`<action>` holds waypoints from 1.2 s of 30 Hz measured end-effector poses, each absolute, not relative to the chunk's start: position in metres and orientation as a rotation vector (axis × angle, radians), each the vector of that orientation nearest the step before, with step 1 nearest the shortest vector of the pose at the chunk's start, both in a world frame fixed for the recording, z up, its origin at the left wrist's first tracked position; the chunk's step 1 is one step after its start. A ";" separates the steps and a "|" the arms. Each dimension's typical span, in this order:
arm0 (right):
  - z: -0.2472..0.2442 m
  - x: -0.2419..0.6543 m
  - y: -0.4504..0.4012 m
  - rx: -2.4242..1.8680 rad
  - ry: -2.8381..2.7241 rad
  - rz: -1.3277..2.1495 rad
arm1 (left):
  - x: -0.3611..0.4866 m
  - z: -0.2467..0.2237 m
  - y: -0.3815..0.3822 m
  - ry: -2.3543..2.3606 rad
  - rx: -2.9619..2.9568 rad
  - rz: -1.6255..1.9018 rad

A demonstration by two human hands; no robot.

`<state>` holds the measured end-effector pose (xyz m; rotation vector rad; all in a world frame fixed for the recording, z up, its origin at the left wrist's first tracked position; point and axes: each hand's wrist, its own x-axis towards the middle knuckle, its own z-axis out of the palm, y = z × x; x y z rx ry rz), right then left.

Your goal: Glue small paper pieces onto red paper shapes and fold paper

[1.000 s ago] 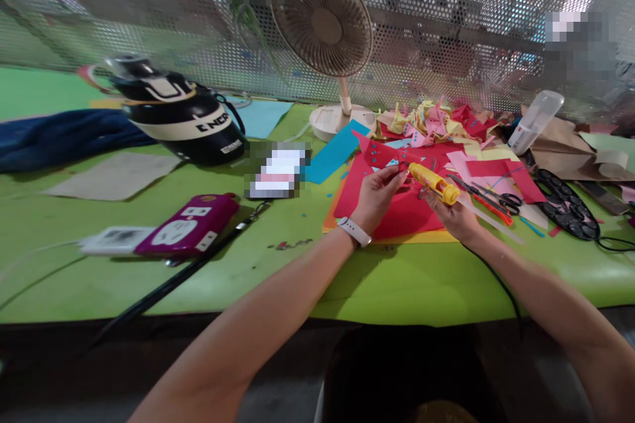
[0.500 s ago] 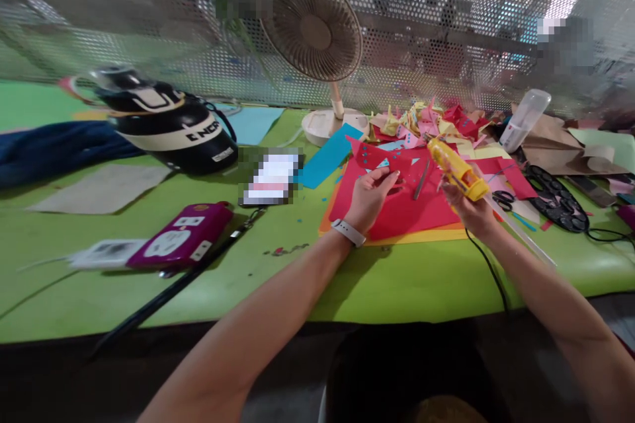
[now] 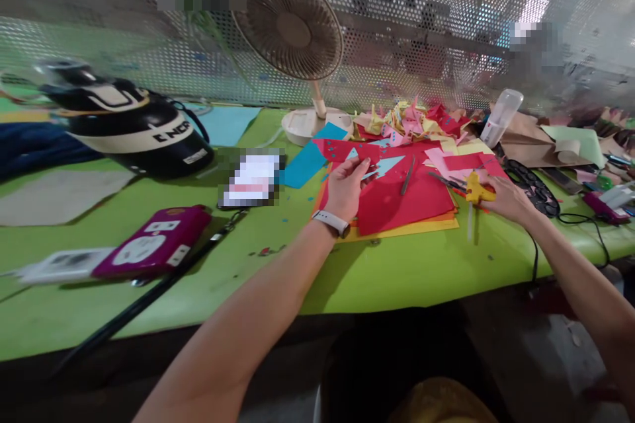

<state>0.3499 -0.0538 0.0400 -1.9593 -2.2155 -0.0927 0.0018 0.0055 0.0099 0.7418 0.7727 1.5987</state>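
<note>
My left hand [image 3: 346, 186] is closed, thumb and fingers pinching a red paper piece [image 3: 342, 151] dotted with small blue bits. Below it lie light-blue paper triangles [image 3: 389, 165] and a stack of red sheets [image 3: 397, 208] with orange and yellow edges showing. A thin metal tool, perhaps tweezers [image 3: 408, 175], rests on the red sheets. To the right, my right hand [image 3: 506, 199] has its fingers on a yellow glue gun [image 3: 477, 190], low over the table, a pale glue stick pointing towards me. Scissors [image 3: 446, 180] lie beside it, partly hidden.
Behind the sheets stands a fan [image 3: 292, 30], with a heap of folded paper [image 3: 421, 120] beside it. Leftward are a phone [image 3: 253, 178], a purple power bank-like box [image 3: 153, 241] and a big black flask [image 3: 133, 132]. A black palette [image 3: 533, 188] and clear bottle [image 3: 502, 117] are rightward.
My right hand has carried the glue gun right and down, away from the red paper, and turned it. My left hand keeps its pinch on the red piece. The view has shifted right.
</note>
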 end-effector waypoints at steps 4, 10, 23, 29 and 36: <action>0.061 0.355 -0.055 -1.915 -2.398 -0.055 | 0.001 0.008 0.009 0.779 0.675 1.605; 0.083 0.281 -0.041 -1.828 -2.266 -0.013 | -0.002 0.006 0.010 0.774 0.676 1.614; 0.043 0.181 0.032 -2.039 -2.463 0.288 | -0.013 -0.003 0.023 0.827 0.647 1.665; 0.053 0.203 0.025 -2.075 -2.353 0.228 | -0.012 -0.002 0.024 0.830 0.649 1.676; 0.062 0.220 0.017 -1.981 -2.239 0.154 | -0.012 -0.002 0.024 0.823 0.644 1.671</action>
